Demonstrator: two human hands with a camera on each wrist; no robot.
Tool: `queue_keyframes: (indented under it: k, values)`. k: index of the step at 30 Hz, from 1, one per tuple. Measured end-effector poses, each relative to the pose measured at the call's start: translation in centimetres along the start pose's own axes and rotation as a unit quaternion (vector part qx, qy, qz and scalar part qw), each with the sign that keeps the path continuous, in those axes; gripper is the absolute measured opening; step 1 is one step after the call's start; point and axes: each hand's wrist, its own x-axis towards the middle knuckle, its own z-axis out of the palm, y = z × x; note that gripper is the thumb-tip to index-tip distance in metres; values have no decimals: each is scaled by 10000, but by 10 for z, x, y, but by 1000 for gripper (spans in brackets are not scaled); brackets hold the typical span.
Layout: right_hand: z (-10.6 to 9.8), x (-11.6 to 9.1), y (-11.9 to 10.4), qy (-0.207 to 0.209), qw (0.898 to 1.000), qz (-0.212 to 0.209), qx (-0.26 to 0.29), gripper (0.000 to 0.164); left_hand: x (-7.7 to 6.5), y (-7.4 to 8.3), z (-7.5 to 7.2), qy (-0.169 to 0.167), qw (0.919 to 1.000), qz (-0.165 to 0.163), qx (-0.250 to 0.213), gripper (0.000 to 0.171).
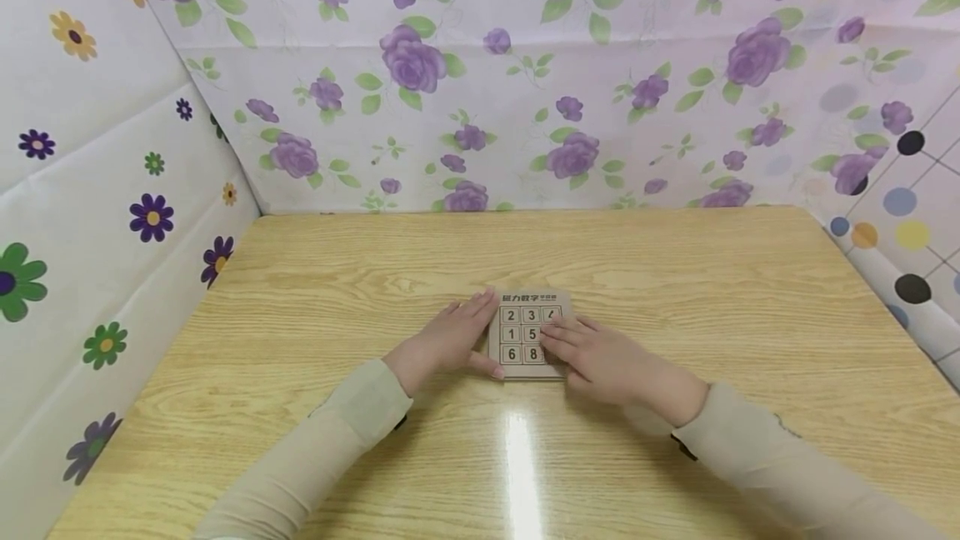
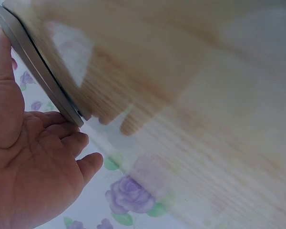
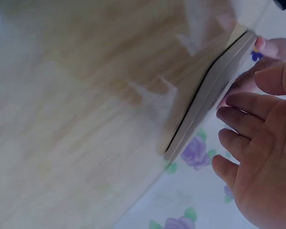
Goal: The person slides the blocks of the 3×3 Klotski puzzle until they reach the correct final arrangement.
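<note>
A square number slide puzzle [image 1: 519, 375] lies flat on the wooden table, with dark lettering along its far edge and numbered tiles. The digits 2, 3, 1, 5, 6 and 8 show, and a 4 is partly covered. My left hand [image 1: 452, 342] holds the puzzle at its left side, thumb by the near corner and fingers along to the far corner. Over the right column lie the extended fingers of my right hand [image 1: 604, 361], hiding the tiles beneath. In the right wrist view, the right hand [image 3: 262, 138] has its fingers slightly bent beside the puzzle's edge [image 3: 209, 90].
The glossy wooden table [image 1: 360, 273] reflects a bright strip of light in front of the puzzle. A cloth with purple flowers [image 1: 465, 90] hangs behind it. Patterned cloths stand along the left [image 1: 67, 215] and right [image 1: 937, 190] sides.
</note>
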Motion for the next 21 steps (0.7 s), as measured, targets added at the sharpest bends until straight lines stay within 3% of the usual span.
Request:
queue_keyframes:
  k: [8, 21]
  values:
    - [4, -3, 7, 32, 9999, 143, 8, 51, 1, 0, 1, -22, 10000, -11, 16, 111]
    - [6, -18, -7, -16, 9995, -67, -309, 54, 0, 0, 0, -48, 10000, -12, 17, 111]
